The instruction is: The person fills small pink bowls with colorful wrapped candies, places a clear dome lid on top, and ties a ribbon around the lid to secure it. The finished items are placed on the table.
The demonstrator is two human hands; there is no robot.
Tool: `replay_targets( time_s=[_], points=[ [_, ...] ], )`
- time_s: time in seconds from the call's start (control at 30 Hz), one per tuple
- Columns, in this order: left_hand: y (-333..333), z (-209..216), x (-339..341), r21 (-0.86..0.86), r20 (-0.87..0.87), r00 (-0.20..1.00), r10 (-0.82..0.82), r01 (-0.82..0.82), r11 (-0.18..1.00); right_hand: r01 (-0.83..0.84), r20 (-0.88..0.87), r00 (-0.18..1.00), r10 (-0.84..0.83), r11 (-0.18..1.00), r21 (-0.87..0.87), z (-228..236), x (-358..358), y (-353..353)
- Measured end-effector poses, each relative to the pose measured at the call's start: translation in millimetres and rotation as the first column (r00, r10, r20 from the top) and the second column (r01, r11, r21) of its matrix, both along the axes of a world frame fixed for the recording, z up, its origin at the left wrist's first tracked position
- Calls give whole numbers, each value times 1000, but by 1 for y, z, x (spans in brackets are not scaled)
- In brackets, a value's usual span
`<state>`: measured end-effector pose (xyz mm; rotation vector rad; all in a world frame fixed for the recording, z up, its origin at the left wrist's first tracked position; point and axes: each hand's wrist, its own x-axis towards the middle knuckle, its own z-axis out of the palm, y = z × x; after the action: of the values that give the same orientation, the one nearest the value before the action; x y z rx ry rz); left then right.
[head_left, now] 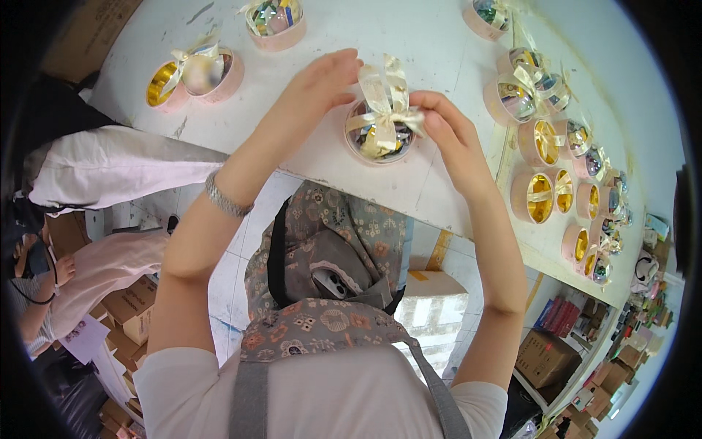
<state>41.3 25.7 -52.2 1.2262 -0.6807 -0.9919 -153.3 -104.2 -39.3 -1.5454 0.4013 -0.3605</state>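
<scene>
A round pale pink gift box [349, 145] with a clear domed top stands near the table's front edge, small mixed items showing inside. Around it runs a cream satin ribbon [386, 117], tied in a bow on top with one loop sticking up. My left hand [322, 82] hovers at the box's left, fingers stretched and thumb apart, holding nothing. On the other side my right hand [450, 135] has thumb and fingers at the bow's right end and pinches the ribbon there; that end is slightly blurred.
Several similar ribboned boxes [541, 143] line the white table's right side, some showing gold insides. More stand at the far left, including a gold-lined one [161, 84]. Another person's sleeve [117, 161] reaches in at left. Below are a carton [431, 285] and a shelf [570, 322].
</scene>
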Motion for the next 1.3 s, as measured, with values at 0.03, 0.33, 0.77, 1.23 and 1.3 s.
replay_targets(
  time_s=[0.03,0.33,0.77,1.23,1.3],
  points=[
    [8,-5,2,7,156,980,-125,125,992,-41,25,999,43,998,-44,-5,-6,-4],
    [10,-13,-16,66,317,883,-346,343,937,27,3,1000,-28,906,-422,-23,-14,15],
    [5,-2,-17,187,361,820,-444,402,896,-118,26,992,126,971,-208,-11,-18,-10],
    [-29,-4,34,93,768,639,-52,-31,995,440,412,883,-223,92,-893,-10,-71,43],
    [-40,-13,56,79,736,665,131,-277,958,469,462,717,-521,-129,-874,-24,-110,43]
  ],
)
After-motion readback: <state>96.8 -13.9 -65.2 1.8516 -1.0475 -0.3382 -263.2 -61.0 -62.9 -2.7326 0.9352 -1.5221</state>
